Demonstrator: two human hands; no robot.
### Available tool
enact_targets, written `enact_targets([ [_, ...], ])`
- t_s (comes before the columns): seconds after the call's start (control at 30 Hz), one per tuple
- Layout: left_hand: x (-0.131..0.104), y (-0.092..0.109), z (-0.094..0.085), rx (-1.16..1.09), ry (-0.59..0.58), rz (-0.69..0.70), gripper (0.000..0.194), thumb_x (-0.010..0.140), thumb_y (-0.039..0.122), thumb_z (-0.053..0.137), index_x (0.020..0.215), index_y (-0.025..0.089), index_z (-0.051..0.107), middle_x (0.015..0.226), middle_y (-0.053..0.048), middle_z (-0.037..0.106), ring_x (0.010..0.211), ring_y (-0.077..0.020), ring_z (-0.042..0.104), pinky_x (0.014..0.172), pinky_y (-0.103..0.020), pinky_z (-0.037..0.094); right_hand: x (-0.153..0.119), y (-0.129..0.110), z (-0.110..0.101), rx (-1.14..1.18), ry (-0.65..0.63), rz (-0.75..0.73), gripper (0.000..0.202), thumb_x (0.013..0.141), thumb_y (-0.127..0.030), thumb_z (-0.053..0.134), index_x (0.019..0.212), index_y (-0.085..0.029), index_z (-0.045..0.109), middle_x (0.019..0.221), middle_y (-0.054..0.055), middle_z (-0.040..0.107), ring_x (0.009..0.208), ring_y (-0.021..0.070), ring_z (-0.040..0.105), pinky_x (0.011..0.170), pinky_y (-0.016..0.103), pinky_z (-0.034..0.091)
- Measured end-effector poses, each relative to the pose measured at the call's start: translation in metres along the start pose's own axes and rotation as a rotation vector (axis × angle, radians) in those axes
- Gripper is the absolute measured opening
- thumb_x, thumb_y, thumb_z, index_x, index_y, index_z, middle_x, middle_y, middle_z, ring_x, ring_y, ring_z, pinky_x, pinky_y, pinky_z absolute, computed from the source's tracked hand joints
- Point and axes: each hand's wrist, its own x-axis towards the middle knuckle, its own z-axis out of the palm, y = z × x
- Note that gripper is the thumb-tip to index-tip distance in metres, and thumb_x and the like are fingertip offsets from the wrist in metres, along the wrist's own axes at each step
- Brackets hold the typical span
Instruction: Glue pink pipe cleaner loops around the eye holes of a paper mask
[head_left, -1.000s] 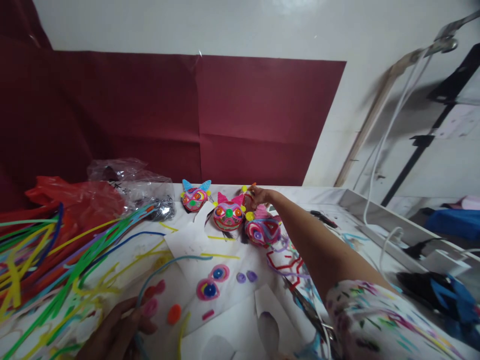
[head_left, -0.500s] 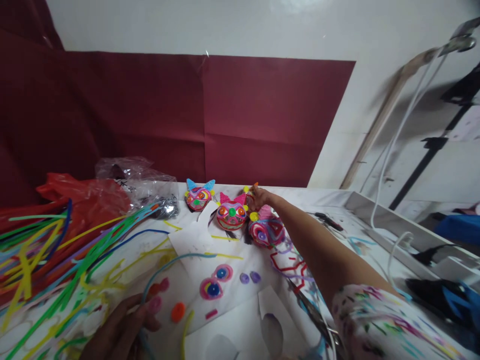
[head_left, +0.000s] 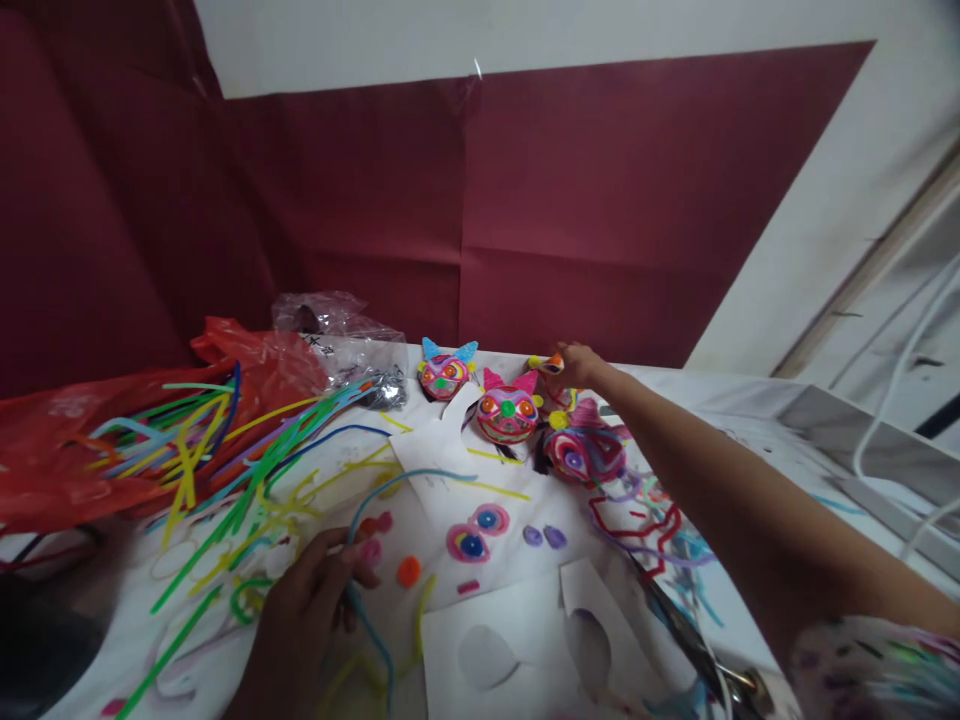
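A light-blue pipe cleaner (head_left: pixel 420 474) runs through the fingers of my left hand (head_left: pixel 311 595), closed around it low in the view. My right hand (head_left: pixel 579 362) reaches to the back of the table, its fingers closed at a small craft animal head (head_left: pixel 553 390) with an orange ear and a yellow ball. That head is partly hidden behind others. Beside it stand a pink-eared head (head_left: pixel 507 408), a blue-eared head (head_left: pixel 445 372) and a purple-pink head (head_left: pixel 581 452). Coiled pink discs with blue centres (head_left: pixel 472 545) and an orange disc (head_left: pixel 409 571) lie between my hands.
Loose pipe cleaners (head_left: pixel 262 470) lie on the left near a red plastic bag (head_left: pixel 255 355) and a clear bag (head_left: pixel 345 340). White paper with cut-out holes (head_left: pixel 480 610) is at the front. Scissors (head_left: pixel 686 625) lie under my right arm. Maroon paper (head_left: pixel 585 200) covers the wall.
The view has turned left and tilted, so the table things appear further right. My right hand has shifted slightly at the orange-eared head. My left hand still holds the pipe cleaner.
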Motion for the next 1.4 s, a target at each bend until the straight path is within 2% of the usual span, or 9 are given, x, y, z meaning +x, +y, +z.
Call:
enact_targets([
  [0.1, -0.002, -0.005, 0.001, -0.018, -0.037, 0.059, 0.062, 0.062, 0.092, 0.07, 0.077, 0.032, 0.074, 0.063, -0.002, 0.075, 0.041, -0.0208, 0.056, 0.04, -0.033, 0.047, -0.015, -0.025, -0.017, 0.112, 0.024, -0.053, 0.02, 0.096, -0.022, 0.076, 0.116, -0.019, 0.078, 0.122, 0.013, 0.08, 0.115, 0.028, 0.075, 0.102, 0.042, 0.06],
  [0.2, -0.006, -0.006, 0.003, -0.035, -0.067, 0.113, 0.058, 0.069, 0.086, 0.07, 0.079, 0.029, 0.072, 0.063, -0.002, 0.074, 0.041, -0.0192, 0.055, 0.04, -0.03, 0.044, -0.052, -0.066, -0.025, 0.271, -0.013, -0.211, 0.019, 0.101, -0.028, 0.068, 0.113, -0.021, 0.081, 0.114, 0.006, 0.085, 0.103, 0.0224, 0.08, 0.09, 0.031, 0.061],
  [0.3, -0.011, -0.003, 0.005, -0.015, -0.08, 0.187, 0.05, 0.079, 0.076, 0.068, 0.083, 0.027, 0.074, 0.064, -0.002, 0.073, 0.044, -0.0183, 0.057, 0.043, -0.029, 0.045, -0.102, -0.111, -0.019, 0.607, -0.209, -0.479, 0.021, 0.097, -0.033, 0.073, 0.109, -0.019, 0.082, 0.114, 0.008, 0.085, 0.101, 0.0232, 0.079, 0.086, 0.03, 0.059],
  [0.37, -0.015, -0.002, 0.005, 0.016, -0.098, 0.235, 0.045, 0.083, 0.07, 0.065, 0.085, 0.025, 0.074, 0.065, -0.001, 0.073, 0.043, -0.0174, 0.056, 0.043, -0.028, 0.044, -0.132, -0.135, -0.012, 0.664, -0.316, -0.548, 0.02, 0.092, -0.03, 0.079, 0.109, -0.019, 0.082, 0.109, 0.009, 0.085, 0.092, 0.0218, 0.078, 0.08, 0.028, 0.056],
  [0.47, -0.019, -0.001, 0.005, 0.052, -0.128, 0.293, 0.04, 0.089, 0.062, 0.061, 0.087, 0.024, 0.072, 0.066, -0.001, 0.073, 0.041, -0.016, 0.055, 0.043, -0.027, 0.043, -0.164, -0.156, -0.002, 0.645, -0.436, -0.609, 0.009, 0.093, -0.018, 0.072, 0.086, -0.021, 0.077, 0.073, 0.0, 0.076, 0.064, 0.0143, 0.066, 0.064, 0.023, 0.046],
  [0.53, -0.019, -0.003, 0.005, 0.072, -0.14, 0.344, 0.036, 0.092, 0.057, 0.059, 0.091, 0.023, 0.072, 0.067, -0.001, 0.074, 0.041, -0.0153, 0.056, 0.043, -0.026, 0.045, -0.177, -0.16, 0.001, 0.653, -0.457, -0.611, 0.028, 0.096, -0.016, 0.064, 0.069, -0.021, 0.066, 0.057, -0.005, 0.064, 0.054, 0.0115, 0.054, 0.059, 0.022, 0.04],
  [0.63, -0.018, -0.007, 0.005, 0.117, -0.163, 0.445, 0.034, 0.095, 0.05, 0.055, 0.101, 0.022, 0.074, 0.071, -0.001, 0.077, 0.041, -0.0145, 0.058, 0.044, -0.025, 0.046, -0.189, -0.159, -0.002, 0.696, -0.44, -0.555, 0.037, 0.101, -0.019, 0.056, 0.064, -0.022, 0.057, 0.056, -0.005, 0.06, 0.052, 0.0111, 0.05, 0.059, 0.022, 0.039],
  [1.0, -0.008, -0.029, 0.005, 0.377, -0.015, 0.77, 0.032, 0.1, 0.037, 0.052, 0.11, 0.025, 0.08, 0.085, -0.008, 0.084, 0.072, -0.0247, 0.08, 0.068, -0.032, 0.064, -0.216, -0.145, -0.017, 0.721, -0.352, -0.421, 0.039, 0.101, -0.037, 0.053, 0.067, -0.023, 0.064, 0.061, 0.0, 0.068, 0.056, 0.0164, 0.058, 0.059, 0.027, 0.043],
  [1.4, -0.011, -0.023, 0.003, 0.345, -0.003, 0.8, 0.029, 0.102, 0.032, 0.05, 0.107, 0.024, 0.077, 0.077, -0.005, 0.079, 0.071, -0.0227, 0.078, 0.074, -0.032, 0.064, -0.234, -0.125, -0.014, 0.769, -0.444, -0.353, 0.031, 0.097, -0.038, 0.052, 0.07, -0.025, 0.06, 0.069, 0.004, 0.076, 0.053, 0.0177, 0.061, 0.059, 0.03, 0.05],
])
